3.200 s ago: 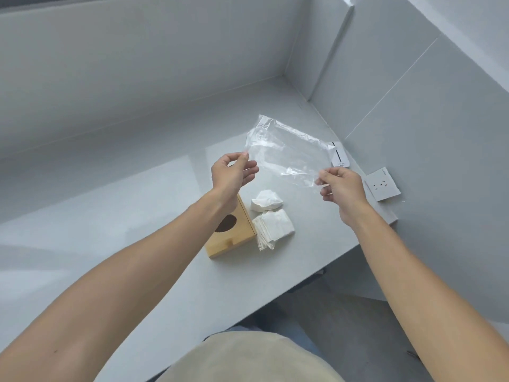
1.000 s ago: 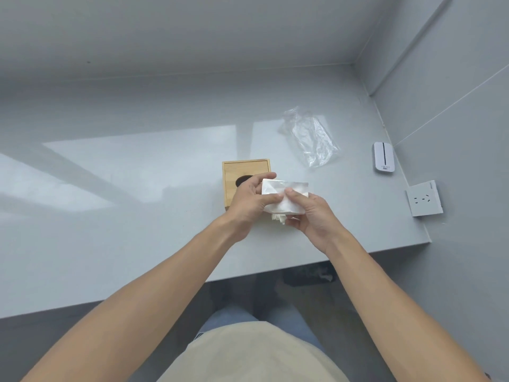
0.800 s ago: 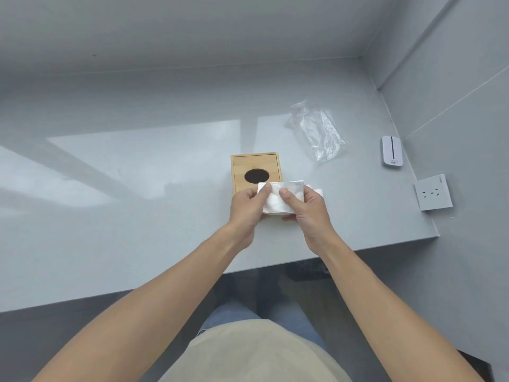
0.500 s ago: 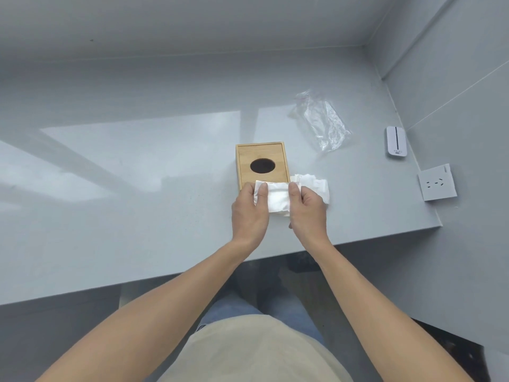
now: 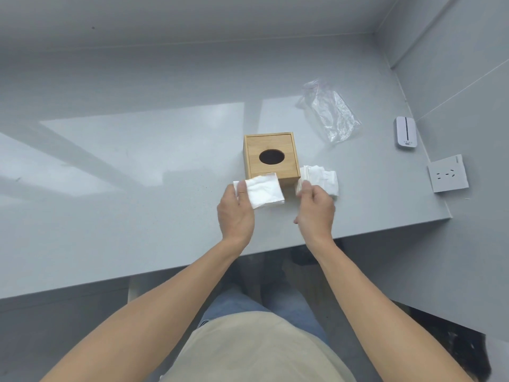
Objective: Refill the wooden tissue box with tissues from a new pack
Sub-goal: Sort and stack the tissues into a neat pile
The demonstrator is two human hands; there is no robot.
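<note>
The wooden tissue box (image 5: 271,155) stands on the grey counter (image 5: 137,175), lid on, its dark oval slot facing up. My left hand (image 5: 235,213) pinches a folded white tissue (image 5: 265,193) just in front of the box's near left corner. My right hand (image 5: 315,209) has its fingertips on the near edge of a stack of white tissues (image 5: 321,181) that lies beside the box's near right corner. The empty clear plastic pack (image 5: 329,113) lies flat behind and to the right of the box.
A small white device (image 5: 405,132) lies near the right wall. A white wall socket (image 5: 447,173) sits on that wall just above the counter. The counter's front edge runs below my wrists, with my legs beneath it.
The hands held one tissue together over the box's front; now they have parted. The left keeps the tissue and the right has gone to the stack. Earlier the plastic pack was put down.
</note>
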